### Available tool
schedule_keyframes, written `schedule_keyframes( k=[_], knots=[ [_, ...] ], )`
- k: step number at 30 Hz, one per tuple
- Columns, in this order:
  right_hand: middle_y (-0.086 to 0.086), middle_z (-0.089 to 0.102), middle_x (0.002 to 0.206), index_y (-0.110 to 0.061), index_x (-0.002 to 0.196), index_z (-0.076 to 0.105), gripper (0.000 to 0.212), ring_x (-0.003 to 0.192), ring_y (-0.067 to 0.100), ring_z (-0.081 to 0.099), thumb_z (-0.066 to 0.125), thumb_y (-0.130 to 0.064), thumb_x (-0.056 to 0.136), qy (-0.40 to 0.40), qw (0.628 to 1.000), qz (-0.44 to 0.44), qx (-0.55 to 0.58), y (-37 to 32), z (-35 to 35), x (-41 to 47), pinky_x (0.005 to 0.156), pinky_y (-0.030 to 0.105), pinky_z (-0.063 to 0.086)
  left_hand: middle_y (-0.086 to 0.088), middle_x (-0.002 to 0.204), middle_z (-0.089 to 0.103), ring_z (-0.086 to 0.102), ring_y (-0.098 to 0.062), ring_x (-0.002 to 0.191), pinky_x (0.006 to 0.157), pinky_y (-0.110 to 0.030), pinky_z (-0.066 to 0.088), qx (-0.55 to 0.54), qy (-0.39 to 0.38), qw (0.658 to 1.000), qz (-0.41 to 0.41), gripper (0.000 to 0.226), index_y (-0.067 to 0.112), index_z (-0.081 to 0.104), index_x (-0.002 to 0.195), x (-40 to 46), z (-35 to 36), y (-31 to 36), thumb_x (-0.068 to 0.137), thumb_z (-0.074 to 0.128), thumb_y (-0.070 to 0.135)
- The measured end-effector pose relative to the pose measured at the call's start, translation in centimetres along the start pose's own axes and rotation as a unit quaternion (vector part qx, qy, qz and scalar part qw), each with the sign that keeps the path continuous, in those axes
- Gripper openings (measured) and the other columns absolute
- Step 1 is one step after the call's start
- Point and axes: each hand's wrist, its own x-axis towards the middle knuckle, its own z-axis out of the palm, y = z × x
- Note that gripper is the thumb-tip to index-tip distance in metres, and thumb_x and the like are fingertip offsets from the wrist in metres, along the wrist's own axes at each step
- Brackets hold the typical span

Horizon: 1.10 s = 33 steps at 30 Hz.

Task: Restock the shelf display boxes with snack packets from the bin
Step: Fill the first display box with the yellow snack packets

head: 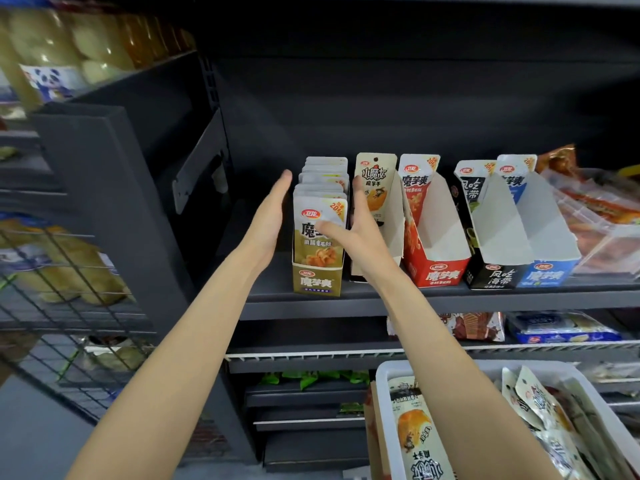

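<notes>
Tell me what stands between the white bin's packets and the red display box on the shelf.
Nothing visible blocks it. The red display box stands open-topped and looks empty on the shelf, above the white bin. Both hands are at the gold display box, further left.

A dark grey metal shelving unit is filling the view, its matte back panel running up toward twelve o'clock and lying in shadow. At nine o'clock a grey upright panel is standing beside a wire-mesh rack, while blurred pale jars are catching the light at ten o'clock. Lower shelves are stepping down toward six o'clock, and a grey floor is showing at eight o'clock.
</notes>
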Motion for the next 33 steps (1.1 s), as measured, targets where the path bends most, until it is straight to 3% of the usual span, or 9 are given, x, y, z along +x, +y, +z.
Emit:
schedule_keyframes(
  k=[3,5,7,11,13,18,23,29,33],
  knots=[
    [-0.005,0.051,0.13,-0.025,0.141,0.027,0.069,0.114,0.001,0.051,0.067,-0.023,0.085,-0.005,0.997,-0.027,-0.069,0.1,0.1,-0.5,0.095,0.021,0.049,0.015,0.11,0.065,0.057,0.0,0.106,0.101,-0.028,0.037,0.058,-0.034,0.998,-0.004,0.033,0.038,0.059,0.112,-0.4,-0.2,-0.8,0.099,0.03,0.048],
    [-0.004,0.045,0.14,-0.022,0.143,0.029,0.07,0.13,0.009,0.041,0.065,-0.031,0.083,-0.01,0.991,-0.06,-0.121,0.3,0.2,-1.1,0.107,0.034,0.04,0.013,0.119,0.063,0.056,-0.001,0.111,0.099,-0.026,0.04,0.054,-0.031,0.998,0.005,0.037,0.035,0.054,0.126,-1.2,-0.3,-1.5,0.099,0.031,0.048],
    [-0.007,0.042,0.142,-0.024,0.144,0.027,0.069,0.132,0.006,0.037,0.064,-0.027,0.086,-0.032,0.989,-0.078,-0.119,0.2,-0.2,-1.9,0.108,0.03,0.037,0.014,0.13,0.055,0.049,-0.003,0.122,0.106,-0.029,0.036,0.047,-0.017,0.998,0.034,0.05,0.033,0.043,0.139,-2.0,-0.7,-2.0,0.094,0.036,0.056],
    [-0.02,0.044,0.135,-0.023,0.147,0.026,0.061,0.122,-0.009,0.042,0.049,-0.004,0.093,-0.079,0.997,-0.024,-0.009,0.1,-2.2,-2.9,0.101,0.014,0.04,0.031,0.121,0.045,0.044,0.014,0.114,0.088,-0.005,0.037,0.115,-0.016,0.986,0.116,0.064,0.031,0.032,0.143,-3.8,-1.6,-1.8,0.086,0.047,0.055],
    [-0.015,0.049,0.129,-0.018,0.142,0.036,0.052,0.116,-0.008,0.047,0.039,0.004,0.094,-0.044,0.999,-0.021,-0.022,-0.1,-3.2,-1.9,0.096,0.009,0.041,0.027,0.125,0.045,0.045,0.011,0.117,0.09,-0.009,0.039,0.189,-0.026,0.97,0.152,0.073,0.033,0.029,0.144,-3.9,-1.8,-1.6,0.081,0.056,0.057],
    [0.001,0.067,0.099,-0.009,0.114,0.062,0.029,0.091,0.009,0.062,0.059,0.0,0.087,0.011,0.979,-0.063,-0.196,-0.1,-3.9,2.6,0.09,0.029,0.052,0.01,0.122,0.047,0.049,-0.005,0.113,0.095,-0.032,0.047,0.276,-0.01,0.947,0.165,0.062,0.029,0.043,0.134,-2.7,-1.7,-1.0,0.079,0.061,0.051],
    [0.0,0.07,0.091,-0.014,0.096,0.069,0.013,0.084,0.011,0.067,0.067,-0.008,0.084,0.115,0.97,-0.106,-0.185,-0.9,-4.2,5.3,0.076,0.028,0.056,0.009,0.13,0.04,0.042,-0.002,0.117,0.093,-0.02,0.042,0.301,0.003,0.938,0.172,0.055,0.028,0.042,0.135,-2.1,-1.5,-1.3,0.086,0.061,0.043],
    [-0.005,0.063,0.113,-0.016,0.126,0.059,0.033,0.099,0.016,0.065,0.044,-0.012,0.097,0.139,0.976,-0.038,-0.164,-0.6,-3.7,2.9,0.086,0.02,0.047,0.016,0.147,0.027,0.03,0.002,0.126,0.097,-0.022,0.027,0.096,-0.011,0.995,0.04,0.066,0.033,0.015,0.149,-0.9,-0.1,-1.0,0.093,0.047,0.045],
    [-0.015,0.035,0.146,-0.024,0.147,0.029,0.048,0.133,0.002,0.032,0.033,-0.038,0.101,0.066,0.996,0.046,0.038,-0.9,-1.6,0.2,0.109,0.023,0.026,0.008,0.131,0.057,0.056,-0.007,0.116,0.101,-0.029,0.039,-0.025,-0.027,0.999,-0.004,0.057,0.026,0.044,0.139,0.4,0.4,-1.3,0.093,0.037,0.058]
  ],
)
